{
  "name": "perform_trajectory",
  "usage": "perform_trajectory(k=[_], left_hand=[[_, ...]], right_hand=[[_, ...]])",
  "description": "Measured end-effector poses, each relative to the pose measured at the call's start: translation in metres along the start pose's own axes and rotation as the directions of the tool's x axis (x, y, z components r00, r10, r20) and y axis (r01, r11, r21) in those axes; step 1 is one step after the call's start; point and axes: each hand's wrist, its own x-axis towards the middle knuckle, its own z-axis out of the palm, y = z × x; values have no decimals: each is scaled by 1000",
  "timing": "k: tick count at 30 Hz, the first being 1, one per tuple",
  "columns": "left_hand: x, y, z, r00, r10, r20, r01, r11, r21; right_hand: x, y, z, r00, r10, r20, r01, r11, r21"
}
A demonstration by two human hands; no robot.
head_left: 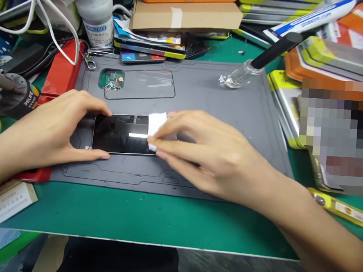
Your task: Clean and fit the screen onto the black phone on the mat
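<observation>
A dark smartphone (118, 136) lies screen up on the grey work mat (202, 96), its glossy face reflecting a bright light. My left hand (67, 125) grips its left end, thumb along the near edge and index finger at the far edge. Pinched in the fingers of my right hand (211, 150) is a folded white wipe (156, 124), pressed against the screen. That hand covers the phone's right end. Behind the phone lies a clear glass screen protector (141, 84) with a black border, beside a recess holding small metal bits (114, 82).
A glass bottle (242, 76) with a black brush cap stands at the mat's back right. Stacked boxes (327, 58) line the right side; a yellow-handled tool (343, 209) lies nearer. A red holder (62, 69), white jar (96, 20) and cables crowd the left.
</observation>
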Motion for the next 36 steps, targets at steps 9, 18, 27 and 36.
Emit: perform_trajectory(k=[9, 18, 27, 36], left_hand=[[-2, -2, 2, 995, -95, -17, 94, 994, -53], [1, 0, -4, 1000, -2, 14, 3, 999, -51], [0, 4, -5, 995, 88, -36, -91, 993, -80], [-1, -6, 2, 977, 177, -117, -183, 982, -44]], right_hand=[[-5, 28, -32, 982, 147, -122, -156, 985, -67], [4, 23, -23, 936, 329, -126, -273, 904, 329], [8, 14, -10, 818, 487, -306, -288, 807, 515], [3, 5, -19, 873, 278, -402, -189, 950, 247]])
